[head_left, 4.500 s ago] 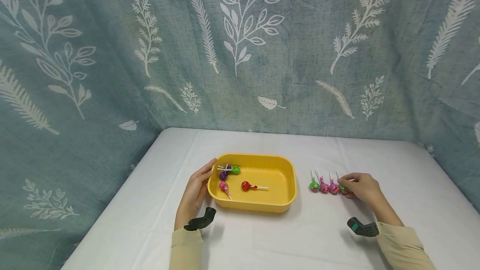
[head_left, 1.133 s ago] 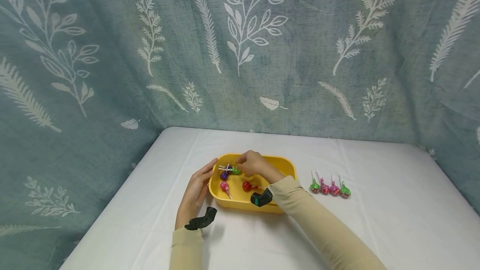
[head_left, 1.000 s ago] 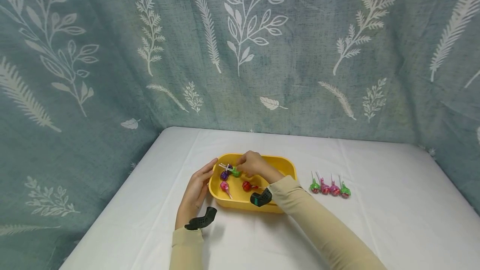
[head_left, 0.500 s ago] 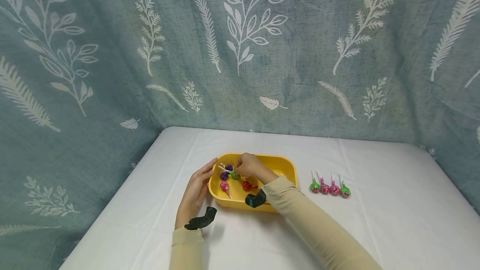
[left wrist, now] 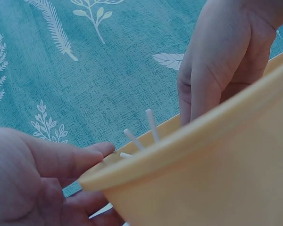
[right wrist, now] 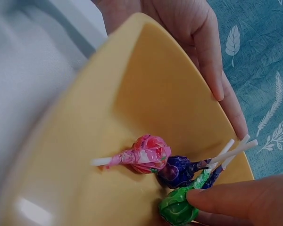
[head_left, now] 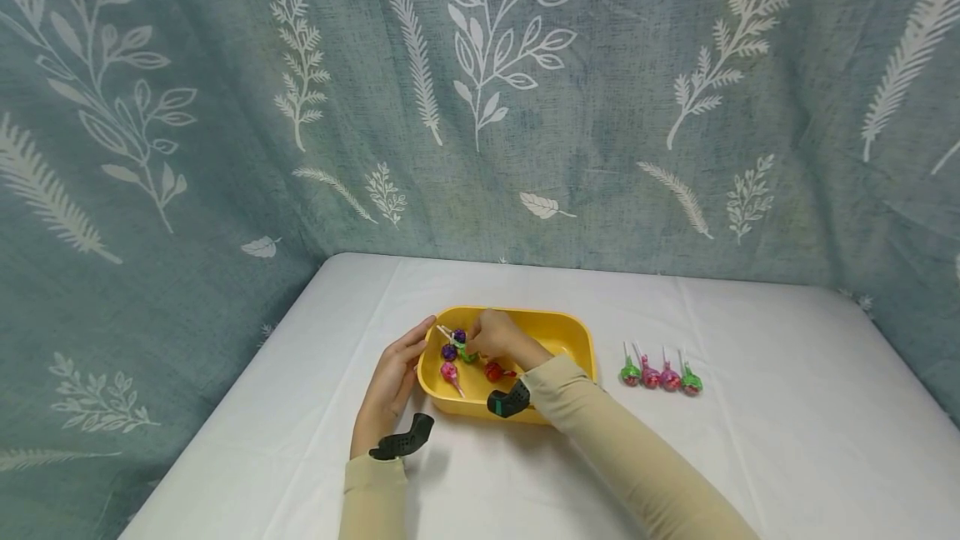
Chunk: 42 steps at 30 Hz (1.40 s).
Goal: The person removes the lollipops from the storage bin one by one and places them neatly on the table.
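Observation:
My right hand reaches into the yellow tray and pinches a green-wrapped lollipop near its wrapper twist. Beside it in the tray's left end lie two purple lollipops, their white sticks crossing the green one's stick in the right wrist view. A pink lollipop sits closer to the front, and a red lollipop lies near the right wrist. My left hand rests against the tray's left end, fingers extended along the rim.
To the right of the tray, several green and pink lollipops lie in a neat row on the white-covered table, sticks pointing away. A leaf-patterned curtain hangs behind the table and along its left side.
My right hand moved from the row on the table into the tray, then slightly left and nearer. The green lollipop there shifted a little nearer and turned. My left hand stayed at the rim.

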Each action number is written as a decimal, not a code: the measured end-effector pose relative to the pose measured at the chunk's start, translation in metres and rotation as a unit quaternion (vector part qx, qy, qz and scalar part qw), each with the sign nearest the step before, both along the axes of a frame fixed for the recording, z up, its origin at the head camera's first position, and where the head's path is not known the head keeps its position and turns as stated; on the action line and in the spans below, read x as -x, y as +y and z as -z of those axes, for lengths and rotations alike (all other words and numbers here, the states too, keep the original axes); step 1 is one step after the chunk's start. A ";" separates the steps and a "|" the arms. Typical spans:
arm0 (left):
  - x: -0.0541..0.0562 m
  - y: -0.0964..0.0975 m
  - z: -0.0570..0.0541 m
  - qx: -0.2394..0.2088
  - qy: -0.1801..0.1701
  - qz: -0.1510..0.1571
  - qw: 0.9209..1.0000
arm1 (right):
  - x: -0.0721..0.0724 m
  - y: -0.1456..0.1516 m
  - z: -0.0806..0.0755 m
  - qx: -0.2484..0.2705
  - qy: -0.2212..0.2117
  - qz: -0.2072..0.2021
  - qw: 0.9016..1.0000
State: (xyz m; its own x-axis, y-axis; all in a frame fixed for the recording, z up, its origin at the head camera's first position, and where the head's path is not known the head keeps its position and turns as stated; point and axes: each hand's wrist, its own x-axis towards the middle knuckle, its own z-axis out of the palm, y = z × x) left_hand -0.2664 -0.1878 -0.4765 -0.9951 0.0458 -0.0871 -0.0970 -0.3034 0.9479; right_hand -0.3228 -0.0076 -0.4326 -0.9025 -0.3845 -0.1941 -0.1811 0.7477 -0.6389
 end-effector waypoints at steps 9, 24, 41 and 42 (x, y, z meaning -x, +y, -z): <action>0.000 0.000 0.000 0.003 -0.006 -0.003 1.000 | -0.003 0.001 -0.002 0.012 -0.006 0.003 1.000; -0.001 0.001 -0.002 0.011 -0.014 -0.011 1.000 | -0.012 0.021 -0.019 0.060 -0.028 -0.002 0.998; -0.003 0.002 -0.001 0.019 -0.020 -0.021 0.999 | -0.035 0.073 -0.029 0.165 -0.085 0.008 0.983; -0.003 0.002 -0.001 0.019 -0.020 -0.022 0.999 | -0.036 0.076 -0.030 0.166 -0.085 0.008 0.982</action>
